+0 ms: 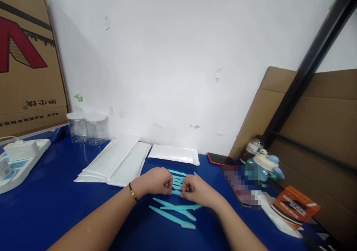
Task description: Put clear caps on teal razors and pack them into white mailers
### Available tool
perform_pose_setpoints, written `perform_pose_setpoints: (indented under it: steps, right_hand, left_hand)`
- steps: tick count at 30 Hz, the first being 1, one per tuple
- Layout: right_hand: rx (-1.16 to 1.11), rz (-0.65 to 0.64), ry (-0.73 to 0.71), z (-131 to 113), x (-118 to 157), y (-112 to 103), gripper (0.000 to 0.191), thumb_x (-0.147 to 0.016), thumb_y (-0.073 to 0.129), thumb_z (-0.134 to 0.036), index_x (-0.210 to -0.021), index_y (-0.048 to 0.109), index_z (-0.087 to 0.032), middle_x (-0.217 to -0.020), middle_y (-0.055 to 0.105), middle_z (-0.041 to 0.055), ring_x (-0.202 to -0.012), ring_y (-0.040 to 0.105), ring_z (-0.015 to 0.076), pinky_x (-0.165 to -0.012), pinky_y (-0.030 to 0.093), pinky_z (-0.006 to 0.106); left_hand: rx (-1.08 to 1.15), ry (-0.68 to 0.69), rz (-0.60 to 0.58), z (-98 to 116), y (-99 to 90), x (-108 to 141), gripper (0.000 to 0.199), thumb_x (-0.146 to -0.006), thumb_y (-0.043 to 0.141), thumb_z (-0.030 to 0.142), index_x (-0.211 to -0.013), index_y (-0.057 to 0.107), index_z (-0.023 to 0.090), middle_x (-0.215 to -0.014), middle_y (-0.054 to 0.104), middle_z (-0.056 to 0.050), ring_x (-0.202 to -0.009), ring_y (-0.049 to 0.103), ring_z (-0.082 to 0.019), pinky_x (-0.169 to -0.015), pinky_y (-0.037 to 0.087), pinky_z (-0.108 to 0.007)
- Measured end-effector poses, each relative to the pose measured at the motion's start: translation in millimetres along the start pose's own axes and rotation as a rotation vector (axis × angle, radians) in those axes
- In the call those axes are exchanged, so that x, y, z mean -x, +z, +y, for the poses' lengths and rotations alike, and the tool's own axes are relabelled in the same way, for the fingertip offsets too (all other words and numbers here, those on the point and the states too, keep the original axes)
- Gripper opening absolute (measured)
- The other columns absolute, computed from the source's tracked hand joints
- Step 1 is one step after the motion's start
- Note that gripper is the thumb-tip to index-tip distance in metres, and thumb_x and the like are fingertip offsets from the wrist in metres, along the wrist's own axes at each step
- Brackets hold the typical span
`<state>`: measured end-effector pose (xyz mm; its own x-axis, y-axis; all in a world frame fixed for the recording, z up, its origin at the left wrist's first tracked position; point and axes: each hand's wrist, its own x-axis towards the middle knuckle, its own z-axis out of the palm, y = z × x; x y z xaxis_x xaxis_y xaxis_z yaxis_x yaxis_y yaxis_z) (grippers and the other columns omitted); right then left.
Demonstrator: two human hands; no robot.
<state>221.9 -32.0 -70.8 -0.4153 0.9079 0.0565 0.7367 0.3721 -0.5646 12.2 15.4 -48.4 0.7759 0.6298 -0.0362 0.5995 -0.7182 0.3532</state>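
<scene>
My left hand (160, 180) and my right hand (196, 189) face each other above the table, fingers pinched. Between them they hold the ends of one slim turquoise eyebrow razor (176, 192), which lies crosswise. Beyond it, several more turquoise razors (177, 173) lie in a row, partly hidden by my fingers. Closer to me are three loose razors: one crossing another at an angle (186, 214), one nearly level (178, 207), and the nearest one (170, 216) slanting down to the right.
White padded mailers (125, 165) overlap at left, and another white packet (174, 154) lies by the wall. Lidded clear jars (96, 130) and a power strip (25, 165) stand farther left. Right are phones (220, 158), a teal bottle (262, 165) and an orange pouch (295, 208).
</scene>
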Motion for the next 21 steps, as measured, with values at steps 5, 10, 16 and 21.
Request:
perform_pose_setpoints:
  steps: [5,10,16,21]
  right_hand:
    - [-0.02,0.083,-0.043,2,6,-22,0.013,-0.077,0.056,-0.024,-0.07,0.064,-0.017,-0.075,0.056,0.0,-0.062,0.051,0.0094,-0.055,0.037,0.019]
    - [-0.03,0.184,0.132,32,12,-41,0.015,-0.072,0.061,-0.029,-0.066,0.064,-0.015,-0.069,0.061,0.0021,-0.061,0.053,0.012,-0.054,0.038,0.021]
    - [-0.014,0.117,0.272,47,7,-38,0.013,-0.061,0.069,-0.027,-0.062,0.065,-0.015,-0.06,0.063,0.0014,-0.056,0.054,0.0126,-0.05,0.037,0.021]
    - [-0.001,0.114,0.154,31,14,-42,0.015,-0.062,0.07,-0.029,-0.071,0.068,-0.017,-0.073,0.06,0.0011,-0.062,0.052,0.0113,-0.053,0.037,0.02]
  left_hand:
    - [-0.015,0.033,0.141,-7,-7.4,-2,0.012,-0.073,0.058,0.029,-0.071,0.066,0.021,-0.071,0.066,0.001,-0.059,0.055,-0.011,-0.053,0.032,-0.02]
    - [-0.018,-0.072,0.211,-24,-5.3,-8,0.011,-0.071,0.059,0.028,-0.072,0.067,0.021,-0.068,0.066,0.001,-0.06,0.055,-0.012,-0.053,0.031,-0.021]
    - [-0.022,-0.04,0.199,-30,10.3,-19,0.012,-0.072,0.061,0.031,-0.075,0.068,0.021,-0.076,0.067,0.0,-0.065,0.057,-0.013,-0.057,0.033,-0.021]
    - [0.021,0.001,0.3,-18,6.2,-13,0.026,-0.068,0.068,0.041,-0.086,0.064,0.022,-0.086,0.063,-0.001,-0.077,0.057,-0.016,-0.064,0.036,-0.022]
